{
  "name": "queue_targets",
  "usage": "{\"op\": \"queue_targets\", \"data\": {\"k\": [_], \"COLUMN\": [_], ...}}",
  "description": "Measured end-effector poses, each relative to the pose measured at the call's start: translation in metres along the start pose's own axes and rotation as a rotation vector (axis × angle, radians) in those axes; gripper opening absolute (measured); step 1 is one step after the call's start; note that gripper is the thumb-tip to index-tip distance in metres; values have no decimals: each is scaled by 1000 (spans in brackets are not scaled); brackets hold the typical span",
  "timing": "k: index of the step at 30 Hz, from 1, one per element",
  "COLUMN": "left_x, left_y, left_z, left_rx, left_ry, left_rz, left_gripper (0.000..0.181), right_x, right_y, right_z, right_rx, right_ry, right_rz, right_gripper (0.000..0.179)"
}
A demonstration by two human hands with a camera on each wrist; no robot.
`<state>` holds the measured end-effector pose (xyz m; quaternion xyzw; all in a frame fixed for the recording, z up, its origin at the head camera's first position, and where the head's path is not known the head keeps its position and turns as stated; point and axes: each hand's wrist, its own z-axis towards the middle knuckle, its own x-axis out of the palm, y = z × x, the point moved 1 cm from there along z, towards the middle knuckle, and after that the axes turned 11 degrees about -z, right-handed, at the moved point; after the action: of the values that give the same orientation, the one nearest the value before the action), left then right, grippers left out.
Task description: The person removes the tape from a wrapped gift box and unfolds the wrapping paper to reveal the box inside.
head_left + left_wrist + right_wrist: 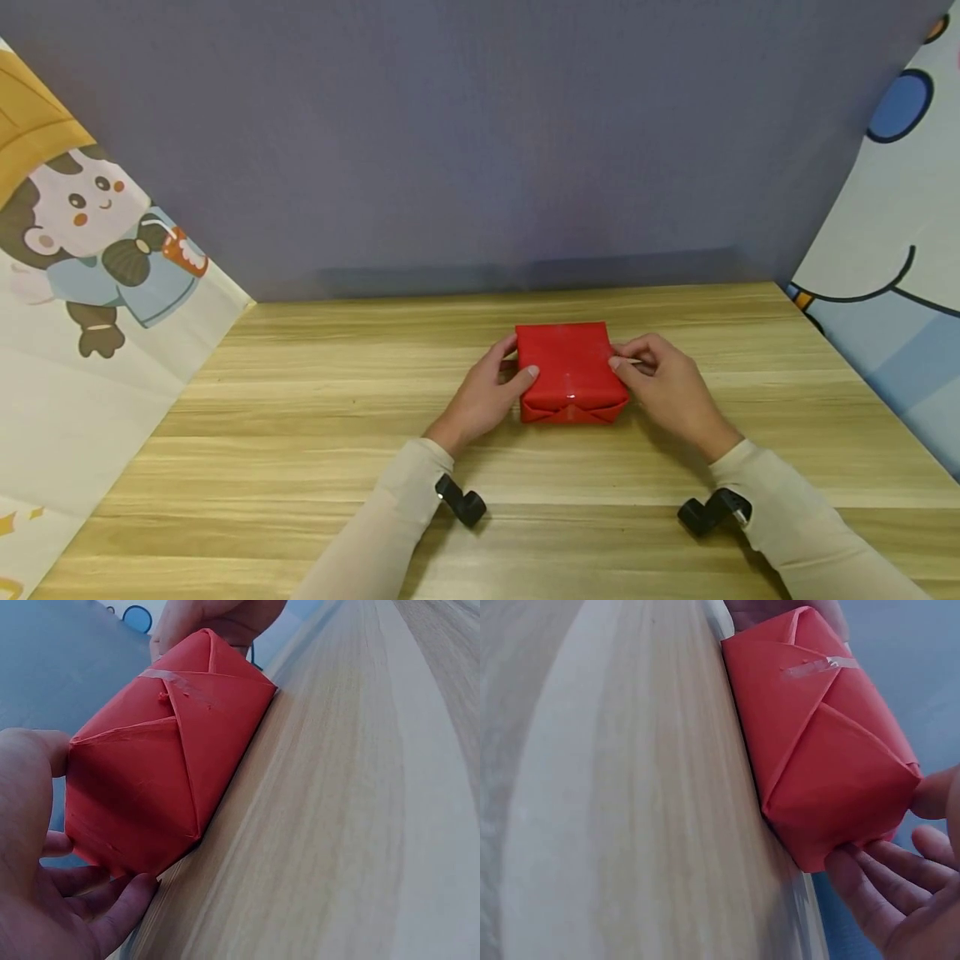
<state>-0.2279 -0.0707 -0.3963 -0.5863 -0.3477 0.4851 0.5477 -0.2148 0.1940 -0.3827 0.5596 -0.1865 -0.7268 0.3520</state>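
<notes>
A box wrapped in red paper point(567, 358) sits on the wooden tabletop. Folded paper flaps point(214, 727) cross its near end, with a strip of clear tape point(821, 667) over the upper fold. My left hand point(487, 393) grips the left side, thumb on the top face and fingers along the side. On the right side, my right hand point(666, 390) holds the box, thumb at the top edge and fingers lower down. In the right wrist view, fingertips point(847, 870) press against the lower part of that side. The underside is hidden.
The wooden table point(315, 467) runs back to a grey-blue panel point(480, 150). White side panels with cartoon prints stand at the left point(105, 242) and right point(885, 225). A small black camera is strapped to each wrist, over pale sleeves point(382, 517).
</notes>
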Motion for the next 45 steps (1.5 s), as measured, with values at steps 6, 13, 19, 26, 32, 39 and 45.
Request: {"op": "queue_targets", "data": {"k": [6,13,19,26,32,39,45], "left_x": [1,1,2,4,3,0,-1], "left_y": [0,1,0,-1,2,5,4], "left_z": [0,1,1,2,0,0,2], "left_rx": [3,7,12,25,28,28,35], "left_ry": [-2,-1,1,-2,-7,-15,-8], "left_rz": [-4,1,-1,10,8,11,14], "left_gripper": [68,69,68,68,67,67,68], "right_x": [-2,0,0,8,11,9,7], "right_y": [1,2,4,12,14,12,9], "right_z": [-1,-1,-2,3,5,4,4], "right_rx": [-12,-113,-29,22,9,9,34], "right_ry": [24,50,50,-17,-57,-65,-93], "right_rz": [-19,-116,-116,-160,-173,-142,-118], "right_gripper": [35,34,32,29,15,16,19]}}
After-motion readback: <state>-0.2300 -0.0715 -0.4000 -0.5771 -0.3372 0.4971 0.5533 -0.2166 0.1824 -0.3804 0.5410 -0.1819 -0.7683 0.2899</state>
